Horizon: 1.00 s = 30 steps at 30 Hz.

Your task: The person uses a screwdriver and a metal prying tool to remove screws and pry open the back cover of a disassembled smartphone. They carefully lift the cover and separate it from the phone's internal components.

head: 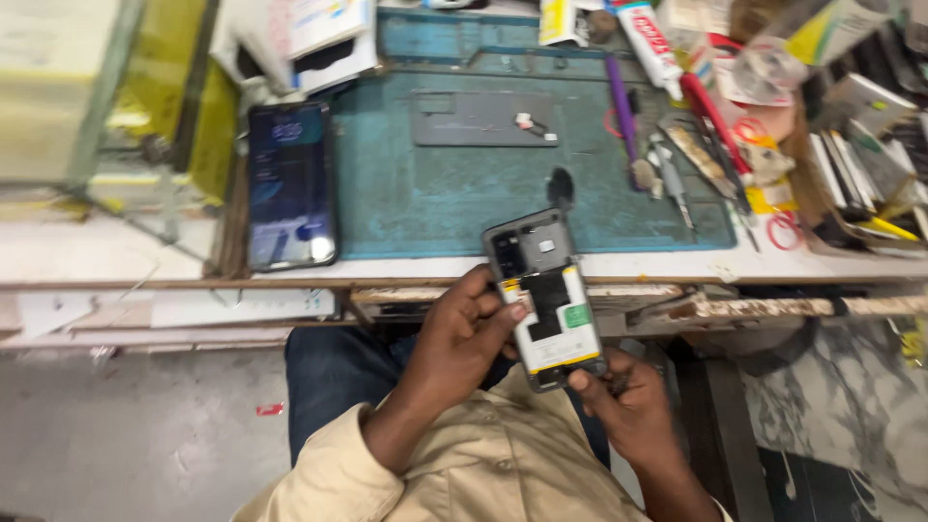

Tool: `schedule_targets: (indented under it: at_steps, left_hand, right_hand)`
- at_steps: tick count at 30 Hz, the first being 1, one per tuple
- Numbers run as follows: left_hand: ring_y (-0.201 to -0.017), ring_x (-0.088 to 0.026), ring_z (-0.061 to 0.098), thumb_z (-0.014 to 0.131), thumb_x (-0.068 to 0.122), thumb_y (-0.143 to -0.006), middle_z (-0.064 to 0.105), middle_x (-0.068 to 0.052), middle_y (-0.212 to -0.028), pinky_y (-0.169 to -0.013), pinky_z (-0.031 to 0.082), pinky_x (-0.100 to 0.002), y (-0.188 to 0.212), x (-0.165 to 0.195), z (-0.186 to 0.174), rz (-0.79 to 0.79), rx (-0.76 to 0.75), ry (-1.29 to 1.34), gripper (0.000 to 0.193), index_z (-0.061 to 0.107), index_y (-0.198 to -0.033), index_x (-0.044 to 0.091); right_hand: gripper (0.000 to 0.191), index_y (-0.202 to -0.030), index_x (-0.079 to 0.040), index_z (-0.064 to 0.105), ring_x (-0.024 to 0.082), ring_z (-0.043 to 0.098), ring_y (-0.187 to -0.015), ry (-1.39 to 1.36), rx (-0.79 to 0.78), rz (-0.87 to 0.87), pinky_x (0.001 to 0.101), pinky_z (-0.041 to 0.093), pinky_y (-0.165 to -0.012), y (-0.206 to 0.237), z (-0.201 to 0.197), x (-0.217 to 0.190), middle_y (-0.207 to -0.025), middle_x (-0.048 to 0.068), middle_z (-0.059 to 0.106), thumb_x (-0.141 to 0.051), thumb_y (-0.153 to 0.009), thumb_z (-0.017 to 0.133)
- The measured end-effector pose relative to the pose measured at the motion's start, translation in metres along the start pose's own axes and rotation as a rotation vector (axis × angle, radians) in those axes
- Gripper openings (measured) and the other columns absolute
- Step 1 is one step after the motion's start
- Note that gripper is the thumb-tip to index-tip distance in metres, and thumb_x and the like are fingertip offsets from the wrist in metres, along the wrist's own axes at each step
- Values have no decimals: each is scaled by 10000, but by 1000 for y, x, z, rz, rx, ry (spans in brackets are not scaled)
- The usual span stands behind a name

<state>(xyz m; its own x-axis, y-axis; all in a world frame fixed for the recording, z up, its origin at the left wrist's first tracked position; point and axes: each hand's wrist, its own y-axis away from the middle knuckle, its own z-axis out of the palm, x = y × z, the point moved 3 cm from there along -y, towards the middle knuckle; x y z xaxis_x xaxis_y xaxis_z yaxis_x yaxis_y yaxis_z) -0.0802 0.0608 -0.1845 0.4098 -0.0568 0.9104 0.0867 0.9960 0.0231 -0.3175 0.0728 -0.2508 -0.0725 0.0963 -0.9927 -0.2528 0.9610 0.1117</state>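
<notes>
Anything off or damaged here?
The phone held by the left hand and right hand has no back cover, so its battery and board are bare. A second phone lies lit on the bench, overhanging the mat edge. Tools at right lie in a jumble.

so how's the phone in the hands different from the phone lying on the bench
The held phone has its back off, showing the battery and inner parts; the phone on the mat's left edge is closed, its lit screen facing up. The opened one is gripped by the left hand and right hand below the bench edge; the other lies flat, untouched. Both are dark slabs.
</notes>
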Motion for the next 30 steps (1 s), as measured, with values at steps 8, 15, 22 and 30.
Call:
schedule_targets:
  at_steps: [8, 15, 22, 30]
  left_hand:
    - [-846, -89, 692, 675, 93, -978, 733, -57, -1039, -644, 565, -244, 3, -10, -8, 31, -31, 59, 387, 554, -1341, 28]
    - [-1001, -93, 699, 734, 195, -1002, 741, -41, -1106, -850, 594, -275, 8, -22, -8, 25, -195, 90, 293, 669, -1224, 14]
    - [-942, -159, 707, 756, 215, -993, 737, -92, -1086, -762, 590, -314, 13, -29, -12, -92, -216, 205, 373, 660, -1271, -14]
    - [-1300, -258, 664, 694, 175, -1034, 637, -208, -1457, -1131, 536, -407, 21, -11, -2, 18, -367, 179, 466, 575, -1426, -47]
  right_hand:
    - [254, -1013, 18, 728, 45, 571, -627, -70, -33, -12, 230, 466, -554, 5, 4, -8, -781, 7, 713, -218, -924, 751]
    - [347, -1023, 38, 720, 48, 521, -584, -145, -58, -93, 222, 401, -517, 8, 6, -17, -732, 6, 666, -292, -933, 771]
    - [377, -1002, 27, 709, 43, 520, -602, -127, -101, -125, 222, 396, -523, 7, 6, -18, -719, -6, 653, -332, -921, 789]
    - [311, -899, -13, 687, 42, 472, -674, 46, -179, -255, 232, 401, -600, -3, 12, -33, -722, -30, 614, -294, -987, 786]
